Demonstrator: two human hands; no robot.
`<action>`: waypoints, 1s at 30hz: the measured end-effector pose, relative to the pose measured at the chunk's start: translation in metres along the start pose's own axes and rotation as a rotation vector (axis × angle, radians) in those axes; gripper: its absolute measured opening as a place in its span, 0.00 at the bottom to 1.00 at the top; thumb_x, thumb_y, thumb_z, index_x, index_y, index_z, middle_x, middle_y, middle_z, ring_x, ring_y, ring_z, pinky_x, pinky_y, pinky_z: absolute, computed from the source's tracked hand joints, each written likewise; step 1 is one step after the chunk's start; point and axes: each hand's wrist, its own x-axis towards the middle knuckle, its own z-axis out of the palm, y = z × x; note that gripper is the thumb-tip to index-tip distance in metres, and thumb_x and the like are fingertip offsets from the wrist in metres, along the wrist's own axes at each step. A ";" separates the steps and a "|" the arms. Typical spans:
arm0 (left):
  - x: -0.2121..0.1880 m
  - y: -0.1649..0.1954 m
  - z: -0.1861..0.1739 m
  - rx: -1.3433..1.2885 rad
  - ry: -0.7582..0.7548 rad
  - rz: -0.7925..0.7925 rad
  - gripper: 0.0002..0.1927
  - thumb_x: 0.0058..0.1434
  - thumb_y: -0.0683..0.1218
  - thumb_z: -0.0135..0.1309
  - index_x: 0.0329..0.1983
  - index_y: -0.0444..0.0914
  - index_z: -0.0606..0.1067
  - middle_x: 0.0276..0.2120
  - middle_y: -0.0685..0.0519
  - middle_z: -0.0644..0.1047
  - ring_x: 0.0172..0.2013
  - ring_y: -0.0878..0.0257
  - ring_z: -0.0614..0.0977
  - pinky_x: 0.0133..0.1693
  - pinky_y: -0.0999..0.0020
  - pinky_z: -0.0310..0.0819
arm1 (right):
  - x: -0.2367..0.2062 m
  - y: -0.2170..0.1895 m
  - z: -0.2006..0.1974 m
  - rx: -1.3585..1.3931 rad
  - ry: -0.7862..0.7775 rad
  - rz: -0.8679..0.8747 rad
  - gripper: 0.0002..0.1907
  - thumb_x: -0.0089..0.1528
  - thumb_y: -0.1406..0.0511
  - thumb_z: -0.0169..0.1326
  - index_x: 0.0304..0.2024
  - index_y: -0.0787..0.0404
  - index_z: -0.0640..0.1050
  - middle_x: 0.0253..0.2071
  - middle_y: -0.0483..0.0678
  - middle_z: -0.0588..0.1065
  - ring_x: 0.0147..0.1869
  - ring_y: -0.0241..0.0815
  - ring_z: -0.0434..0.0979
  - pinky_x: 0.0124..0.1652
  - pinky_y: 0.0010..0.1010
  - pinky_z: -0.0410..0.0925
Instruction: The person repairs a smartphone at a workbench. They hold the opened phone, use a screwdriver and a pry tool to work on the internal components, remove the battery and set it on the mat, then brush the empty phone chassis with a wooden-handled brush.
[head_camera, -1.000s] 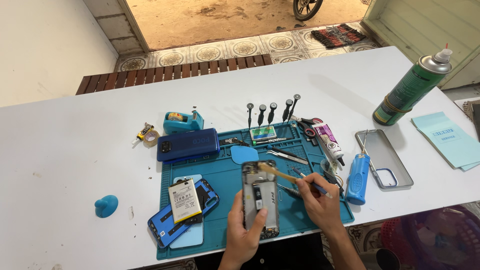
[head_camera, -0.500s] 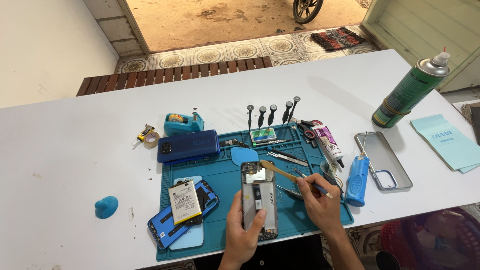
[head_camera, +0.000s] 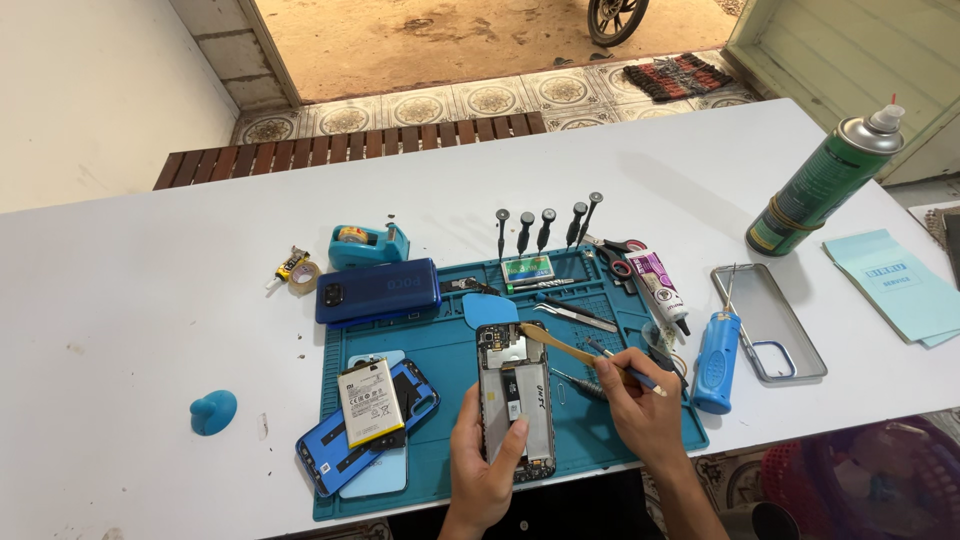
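Meanwhile, left hand (head_camera: 487, 462) gripping opened phone (head_camera: 515, 400) near blue mat (head_camera: 440, 350) front edge; right hand (head_camera: 640, 400) pinching brush (head_camera: 565, 347); green spray can (head_camera: 825, 180) standing far right.

Left hand (head_camera: 487, 462) steadies opened phone (head_camera: 515, 400); right hand (head_camera: 640, 405) holds brush (head_camera: 560, 345).

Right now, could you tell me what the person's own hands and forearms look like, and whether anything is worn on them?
Both hands are bare: the left hand and the right hand show no gloves, and no rings or watch can be made out. The forearms enter from the bottom edge, uncovered as far as the picture shows, with no sleeves, straps or markings in view.
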 end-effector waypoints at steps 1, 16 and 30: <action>0.000 0.000 0.000 0.002 -0.003 0.008 0.25 0.65 0.45 0.53 0.63 0.30 0.65 0.43 0.45 0.81 0.41 0.63 0.84 0.42 0.69 0.82 | 0.000 0.000 0.000 -0.010 0.001 -0.008 0.13 0.66 0.64 0.57 0.29 0.66 0.78 0.16 0.36 0.64 0.22 0.24 0.55 0.22 0.23 0.48; 0.002 -0.010 -0.003 -0.013 0.078 0.036 0.24 0.65 0.45 0.54 0.62 0.31 0.66 0.42 0.46 0.80 0.41 0.63 0.84 0.42 0.67 0.82 | 0.000 0.001 0.000 0.009 -0.014 -0.003 0.12 0.66 0.64 0.57 0.30 0.67 0.79 0.17 0.36 0.65 0.21 0.23 0.56 0.21 0.22 0.48; 0.004 0.004 -0.001 0.213 -0.179 -0.065 0.24 0.64 0.47 0.55 0.61 0.33 0.69 0.39 0.48 0.83 0.38 0.63 0.85 0.41 0.68 0.82 | -0.001 0.000 0.000 -0.045 -0.067 -0.008 0.14 0.65 0.63 0.58 0.28 0.66 0.78 0.15 0.36 0.65 0.20 0.23 0.55 0.21 0.23 0.47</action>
